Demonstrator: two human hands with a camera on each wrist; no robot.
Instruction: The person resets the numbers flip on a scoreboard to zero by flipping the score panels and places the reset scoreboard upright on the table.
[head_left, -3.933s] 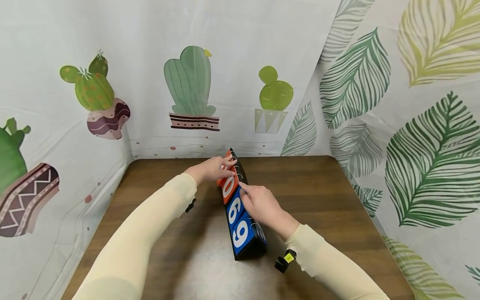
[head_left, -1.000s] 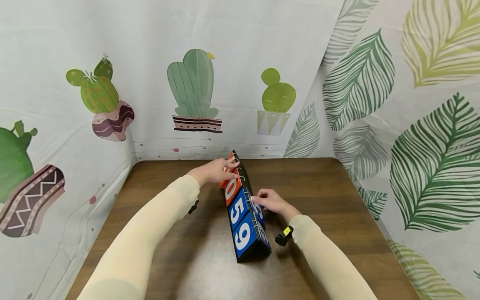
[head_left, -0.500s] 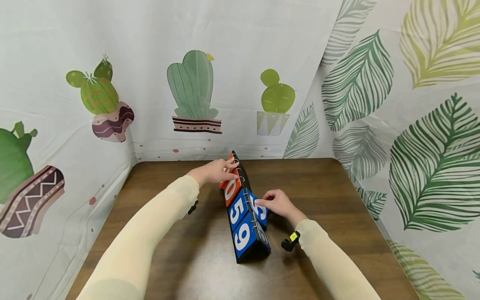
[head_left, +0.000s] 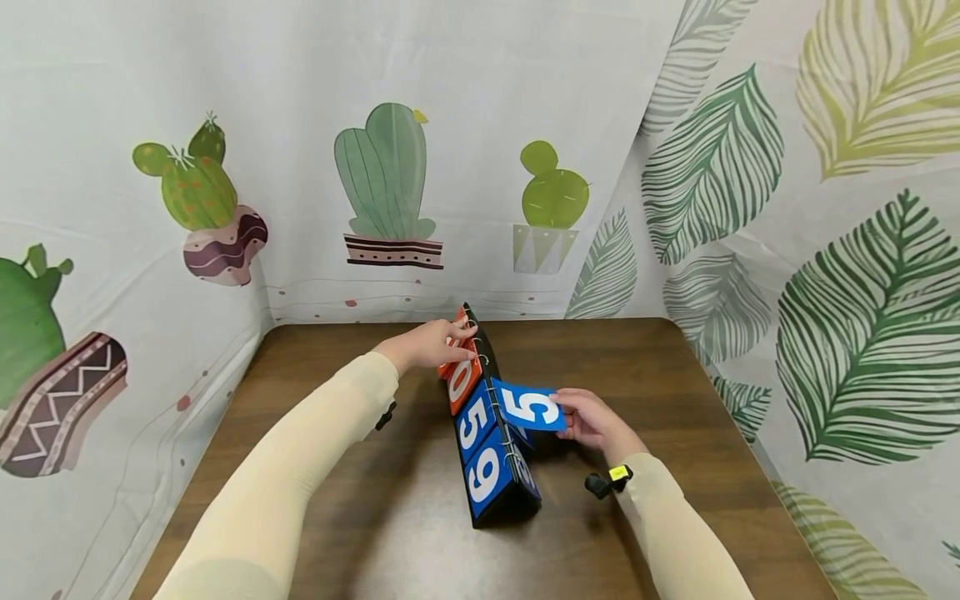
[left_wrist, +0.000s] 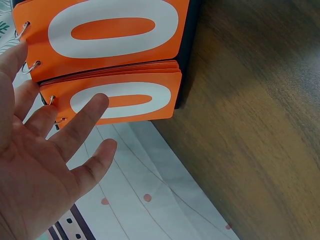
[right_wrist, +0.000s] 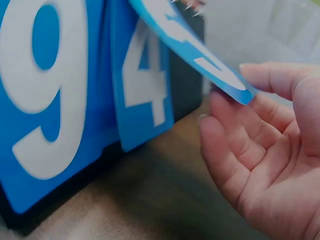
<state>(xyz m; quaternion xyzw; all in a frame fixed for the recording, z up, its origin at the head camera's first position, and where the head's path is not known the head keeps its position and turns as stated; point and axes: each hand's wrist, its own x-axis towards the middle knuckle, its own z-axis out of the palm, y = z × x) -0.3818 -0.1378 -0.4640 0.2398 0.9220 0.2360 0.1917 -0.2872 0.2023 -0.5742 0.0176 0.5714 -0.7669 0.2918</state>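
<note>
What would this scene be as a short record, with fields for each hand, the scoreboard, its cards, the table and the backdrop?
Left hand: fingers spread, at the ringed edge of the orange cards
Right hand: pinches the edge of a raised blue card showing 5
Scoreboard: black, tent-shaped
Left face: orange cards reading 0 and 0, blue 5 card, blue 9 card
Right face: blue 4 card, second 9 card
Table: brown, wood-patterned
Backdrop: white, printed with cacti and leaves

The cards (left_wrist: 112, 30) look smooth, the rings (left_wrist: 33, 66) metal.
</note>
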